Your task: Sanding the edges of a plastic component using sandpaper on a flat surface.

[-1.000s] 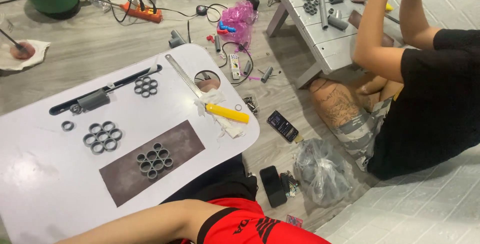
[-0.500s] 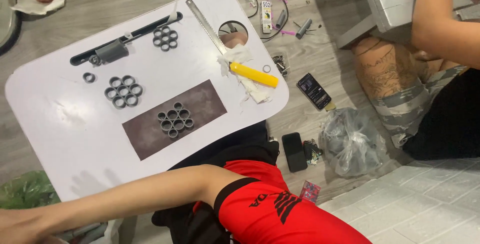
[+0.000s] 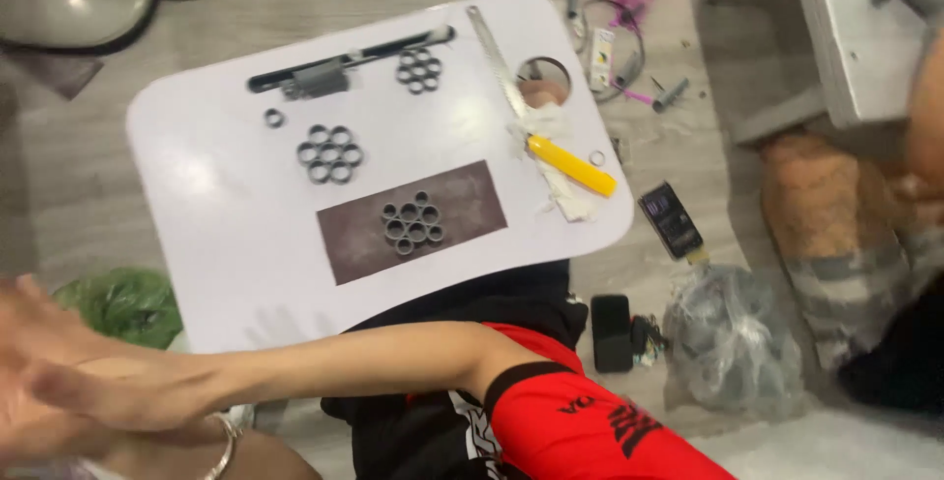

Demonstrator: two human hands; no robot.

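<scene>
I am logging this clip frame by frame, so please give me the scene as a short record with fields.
Surface: white rounded lap table over a wood-look floor
On it: dark rectangular metal sheet bearing a cluster of grey metal rings; two more ring clusters, one loose ring, a black bar tool, a yellow-handled saw
Hands: blurred hands at lower left, off the table edge; which is which, and what they hold, cannot be told
Nearest thing: green plastic bag
Other person: seated at right, beside a grey stool

Three ring clusters [image 3: 330, 153], one loose ring [image 3: 273, 118], one saw [image 3: 539, 121], two phones [image 3: 671, 219].
</scene>
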